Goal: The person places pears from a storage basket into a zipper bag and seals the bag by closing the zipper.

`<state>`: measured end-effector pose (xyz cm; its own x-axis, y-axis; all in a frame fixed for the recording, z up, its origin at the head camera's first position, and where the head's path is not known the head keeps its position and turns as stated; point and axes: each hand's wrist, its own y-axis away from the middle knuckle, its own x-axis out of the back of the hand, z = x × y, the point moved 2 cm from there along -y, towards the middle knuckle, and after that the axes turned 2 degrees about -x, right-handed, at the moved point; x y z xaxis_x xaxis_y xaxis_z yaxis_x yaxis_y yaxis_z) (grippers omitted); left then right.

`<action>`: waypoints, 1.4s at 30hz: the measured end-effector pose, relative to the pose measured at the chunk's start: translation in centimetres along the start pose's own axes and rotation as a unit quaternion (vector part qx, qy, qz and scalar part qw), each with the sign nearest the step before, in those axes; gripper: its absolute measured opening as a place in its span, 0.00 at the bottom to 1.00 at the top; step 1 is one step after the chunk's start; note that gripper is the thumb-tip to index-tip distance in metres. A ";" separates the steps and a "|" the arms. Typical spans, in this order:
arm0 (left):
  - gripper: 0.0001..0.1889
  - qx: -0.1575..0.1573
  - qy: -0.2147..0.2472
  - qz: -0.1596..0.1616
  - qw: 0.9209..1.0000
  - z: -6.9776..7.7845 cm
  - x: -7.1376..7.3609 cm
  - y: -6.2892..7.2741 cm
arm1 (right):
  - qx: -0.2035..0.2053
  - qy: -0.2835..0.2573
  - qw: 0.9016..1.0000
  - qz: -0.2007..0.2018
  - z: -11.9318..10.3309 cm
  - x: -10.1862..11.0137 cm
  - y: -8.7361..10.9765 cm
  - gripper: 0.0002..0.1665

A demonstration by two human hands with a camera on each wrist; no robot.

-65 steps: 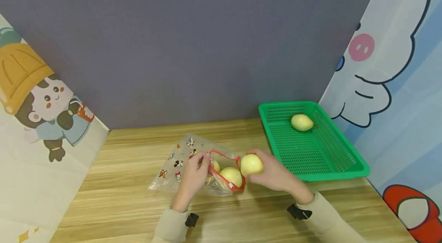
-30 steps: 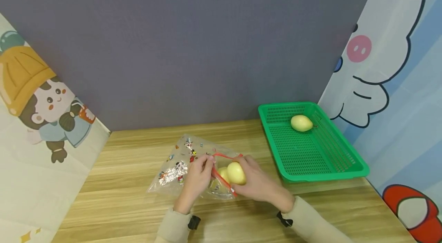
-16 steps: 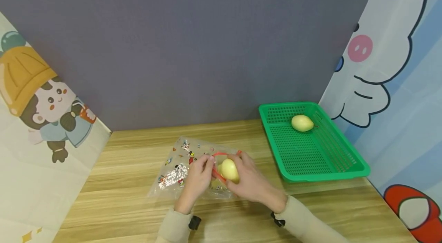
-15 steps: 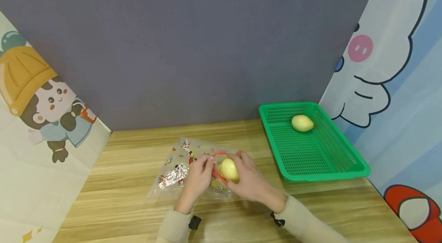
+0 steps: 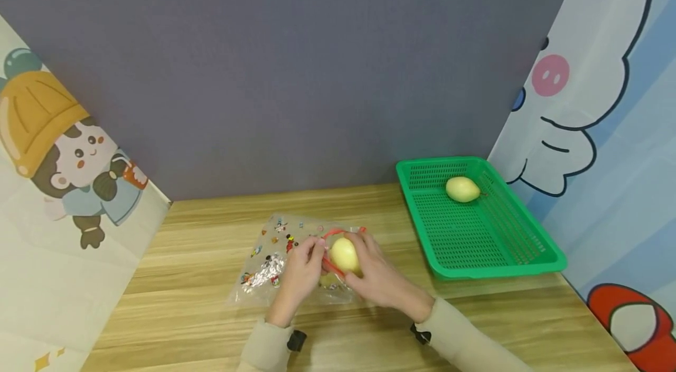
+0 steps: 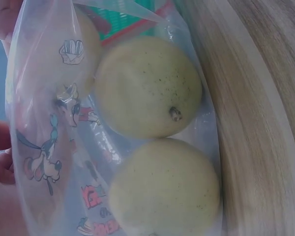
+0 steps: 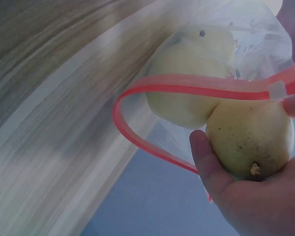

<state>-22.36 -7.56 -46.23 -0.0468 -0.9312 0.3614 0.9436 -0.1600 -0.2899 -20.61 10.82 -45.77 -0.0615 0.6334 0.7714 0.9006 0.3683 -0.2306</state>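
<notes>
A clear zip bag (image 5: 274,249) with cartoon prints and a red zip edge lies on its side on the table, its mouth facing right. My left hand (image 5: 300,272) pinches the red edge near the mouth. In my right hand (image 5: 379,275) is a pale yellow pear (image 5: 344,256), gripped at the bag's mouth between thumb and fingers. The right wrist view shows this pear (image 7: 250,137) just inside the red zip edge (image 7: 201,84), touching another pear. Through the plastic, the left wrist view shows two pears (image 6: 150,88) resting side by side, with a third behind them.
A green plastic basket (image 5: 422,231) stands at the right back of the wooden table (image 5: 200,278), with one pear (image 5: 462,189) in its far end. A grey panel (image 5: 285,67) rises behind the table, and printed cartoon sheets flank both sides.
My right hand has carried the pear leftward from outside the bag into its mouth. The left hand keeps its pinch on the red edge. The basket has not moved.
</notes>
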 end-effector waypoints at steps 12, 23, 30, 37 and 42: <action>0.14 -0.008 -0.003 0.003 1.000 -0.3 0.2 0.1 | -0.032 0.009 0.999 -0.003 0.4 -0.1 0.3 0.46; 0.13 -0.014 -0.021 -0.012 1.000 -0.9 -0.1 0.4 | -0.073 -0.002 0.997 -0.027 2.3 -1.3 1.0 0.47; 0.14 -0.024 -0.017 -0.001 1.000 -0.9 0.0 0.2 | -0.076 -0.042 0.996 -0.004 2.5 -1.3 0.5 0.47; 0.14 -0.020 -0.010 0.001 1.000 -0.8 0.2 0.2 | -0.082 -0.055 0.995 -0.025 2.4 -1.4 0.8 0.35; 0.14 -0.016 -0.006 0.004 1.000 -0.8 0.4 0.0 | -0.073 -0.063 0.995 0.013 2.4 -1.4 0.7 0.28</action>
<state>-22.62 -8.24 -46.80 -0.0356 -0.9286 0.3694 0.9330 -0.1633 -0.3207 -20.96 11.81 -48.46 -0.0821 0.7252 0.6836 0.9550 0.2535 -0.1542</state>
